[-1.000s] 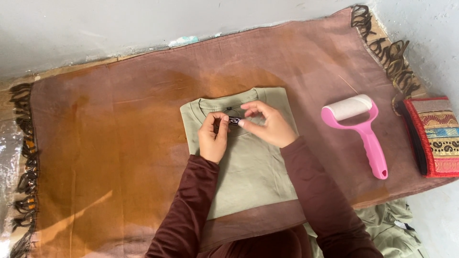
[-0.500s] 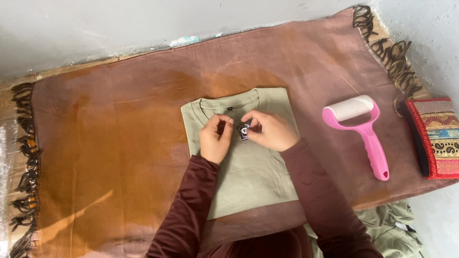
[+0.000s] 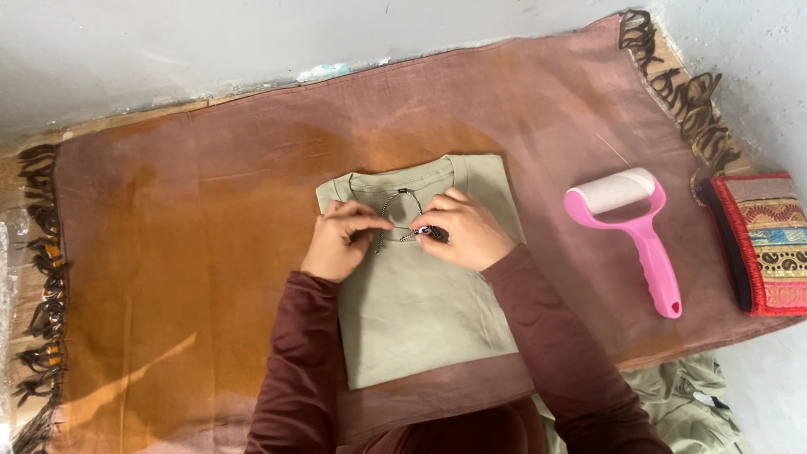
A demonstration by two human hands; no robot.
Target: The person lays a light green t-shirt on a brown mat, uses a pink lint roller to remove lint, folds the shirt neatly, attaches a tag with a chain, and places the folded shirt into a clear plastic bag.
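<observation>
A folded sage-green T-shirt [image 3: 429, 311] lies collar-up on a brown fringed cloth [image 3: 185, 244]. My left hand [image 3: 339, 238] rests on the shirt's left shoulder, its fingers pinching a thin dark cord near the collar. My right hand [image 3: 465, 229] sits just right of the neckline and pinches a small dark hang tag [image 3: 427, 231] on that cord. The cord [image 3: 388, 220] loops up to the collar label. Both forearms wear dark maroon sleeves.
A pink lint roller [image 3: 639, 235] with a white roll lies to the right on the cloth. A patterned red-edged pouch [image 3: 769, 244] sits at the far right edge. More green fabric [image 3: 689, 403] is bunched at the bottom right. A grey wall runs behind.
My left hand has slid left across the shirt, drawing the cord out. My right hand still holds the tag, now lower and flatter against the shirt.
</observation>
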